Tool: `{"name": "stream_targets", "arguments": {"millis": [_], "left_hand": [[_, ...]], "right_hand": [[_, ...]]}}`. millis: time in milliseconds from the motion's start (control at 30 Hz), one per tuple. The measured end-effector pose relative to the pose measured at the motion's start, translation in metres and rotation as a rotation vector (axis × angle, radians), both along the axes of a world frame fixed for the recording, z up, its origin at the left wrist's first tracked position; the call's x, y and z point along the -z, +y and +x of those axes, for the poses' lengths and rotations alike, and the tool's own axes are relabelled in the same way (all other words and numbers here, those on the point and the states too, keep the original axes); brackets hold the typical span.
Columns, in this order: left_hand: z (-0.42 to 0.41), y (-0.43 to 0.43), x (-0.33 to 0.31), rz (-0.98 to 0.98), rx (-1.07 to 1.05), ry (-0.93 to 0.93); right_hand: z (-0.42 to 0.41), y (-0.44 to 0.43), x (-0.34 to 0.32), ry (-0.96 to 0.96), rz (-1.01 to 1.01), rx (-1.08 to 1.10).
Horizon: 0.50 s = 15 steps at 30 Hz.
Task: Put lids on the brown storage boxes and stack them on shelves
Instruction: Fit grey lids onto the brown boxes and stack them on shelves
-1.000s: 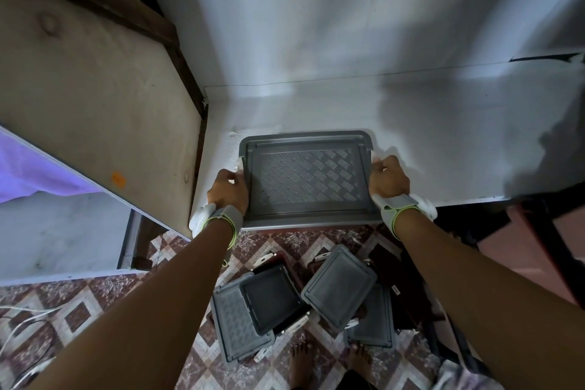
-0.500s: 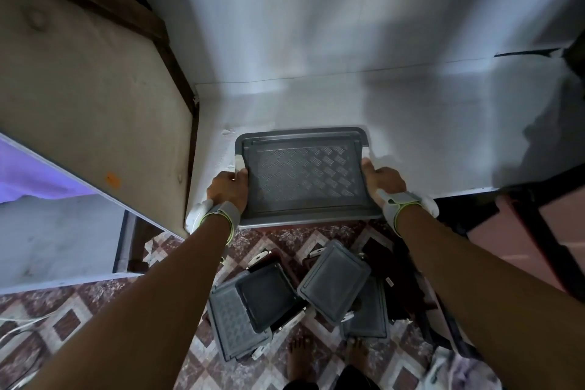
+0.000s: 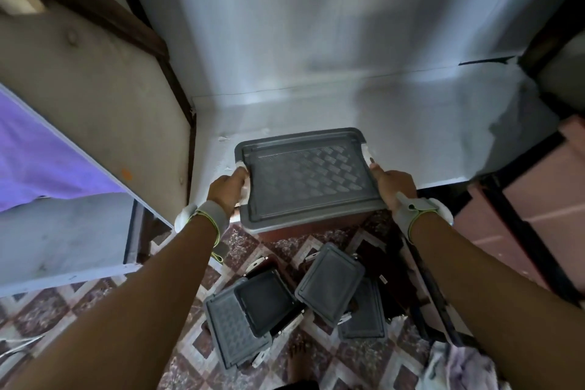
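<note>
A brown storage box with a grey patterned lid (image 3: 304,176) rests on the white shelf (image 3: 411,136), its front edge overhanging the shelf edge. My left hand (image 3: 226,188) grips the box's left side at a white latch. At the right side, my right hand (image 3: 392,184) holds the box with fingers along the lid's edge. On the tiled floor below lie several grey lids (image 3: 329,283) and dark brown boxes (image 3: 269,304), partly overlapping.
A beige panel with a dark wooden frame (image 3: 104,98) walls the shelf on the left. A dark metal frame (image 3: 522,231) and pinkish surface (image 3: 535,199) stand at right. Crumpled cloth (image 3: 459,367) lies at the lower right. My bare foot (image 3: 299,364) is near the lids.
The box has shifted slightly toward the shelf's front edge, and its brown front wall now shows. Both hands stay on its sides. The camera has tilted.
</note>
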<state>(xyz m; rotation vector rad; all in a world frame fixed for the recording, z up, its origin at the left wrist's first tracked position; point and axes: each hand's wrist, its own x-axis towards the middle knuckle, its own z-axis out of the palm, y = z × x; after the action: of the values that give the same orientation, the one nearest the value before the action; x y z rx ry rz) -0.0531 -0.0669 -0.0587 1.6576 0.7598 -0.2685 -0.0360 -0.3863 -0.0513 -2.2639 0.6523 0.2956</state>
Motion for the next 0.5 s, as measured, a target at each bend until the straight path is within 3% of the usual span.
{"name": "stream_targets", "arguments": {"millis": [100,300,500], "left_hand": [[-0.013,-0.015,-0.033,-0.132,-0.064,-0.071],[-0.054,-0.056,-0.116,-0.197,-0.185,-0.346],[-0.109,-0.092,-0.209,-0.309,-0.235,-0.516]], "right_hand": [[-0.003,-0.012,-0.022,-0.077,0.110,0.088],[-0.033,-0.036,-0.103,-0.284,0.508,0.305],[-0.089,-0.057,-0.204,-0.469,0.803,0.342]]}}
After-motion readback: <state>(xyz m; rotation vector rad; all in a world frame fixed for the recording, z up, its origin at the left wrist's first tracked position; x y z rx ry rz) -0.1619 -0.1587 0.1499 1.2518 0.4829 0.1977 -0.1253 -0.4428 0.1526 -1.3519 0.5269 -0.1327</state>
